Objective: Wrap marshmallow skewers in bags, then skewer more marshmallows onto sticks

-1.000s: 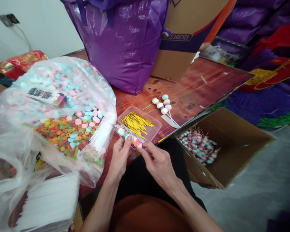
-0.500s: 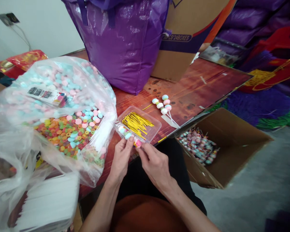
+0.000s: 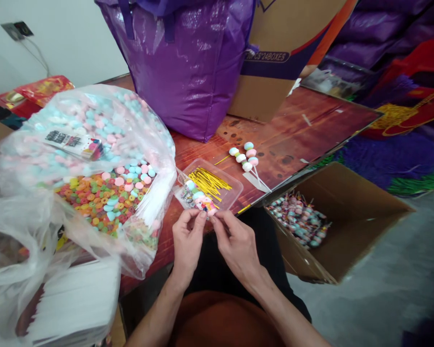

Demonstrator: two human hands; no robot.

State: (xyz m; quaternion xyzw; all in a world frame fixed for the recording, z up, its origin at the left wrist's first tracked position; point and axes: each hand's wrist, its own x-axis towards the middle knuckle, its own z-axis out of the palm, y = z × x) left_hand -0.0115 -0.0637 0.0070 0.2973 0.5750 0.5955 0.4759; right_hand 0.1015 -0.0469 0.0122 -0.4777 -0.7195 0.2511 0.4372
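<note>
Both hands pinch the lower end of a candy skewer in a clear wrapper, which points up and left over the tray. My left hand grips it from the left, my right hand from the right, fingers closed. Just behind lies a clear plastic tray with gold twist ties. Two unwrapped candy skewers lie on the reddish table beyond the tray.
A big clear bag of pastel and coloured ring candies fills the left. A purple bag and a cardboard carton stand behind. An open cardboard box with wrapped skewers sits at the right. White sticks are stacked lower left.
The wrapped skewer has swung more upright and shifted slightly right; both hands moved up a little and their fingertips came closer together at its lower end.
</note>
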